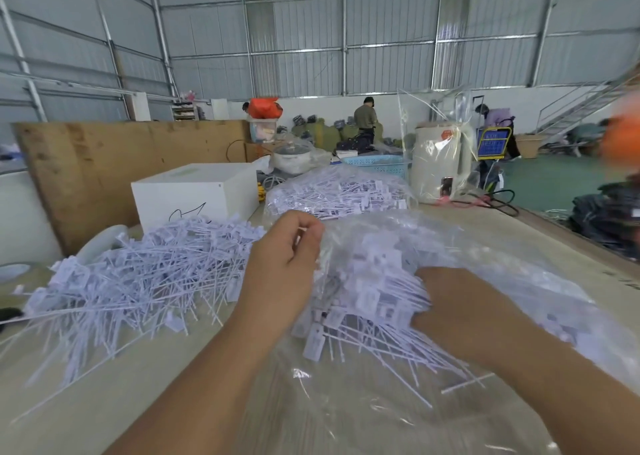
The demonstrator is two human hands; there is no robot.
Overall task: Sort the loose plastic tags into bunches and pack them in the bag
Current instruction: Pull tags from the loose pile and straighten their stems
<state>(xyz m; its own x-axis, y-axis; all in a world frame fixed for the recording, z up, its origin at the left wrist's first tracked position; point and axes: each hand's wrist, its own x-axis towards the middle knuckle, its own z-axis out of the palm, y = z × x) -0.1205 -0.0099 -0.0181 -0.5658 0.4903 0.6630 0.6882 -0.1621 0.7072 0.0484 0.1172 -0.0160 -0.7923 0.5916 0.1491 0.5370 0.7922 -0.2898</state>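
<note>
Pinching the clear bag [398, 232] rim, left hand [287, 264] fingers closed; loose tags [138, 281] heaped left, beside a white box [197, 191]. Right hand [460, 309] lies among bagged tags [374, 302]; its fingers are hidden, grip indeterminate.

Right hand's fingers [424, 283] hidden among bagged tags [377, 302] — grip unreadable.

A warehouse or factory packing floor: corrugated metal walls [298, 38] on steel framing, a metal staircase [581, 108], stacked sacks [322, 132], and workers [365, 116] among goods.
</note>
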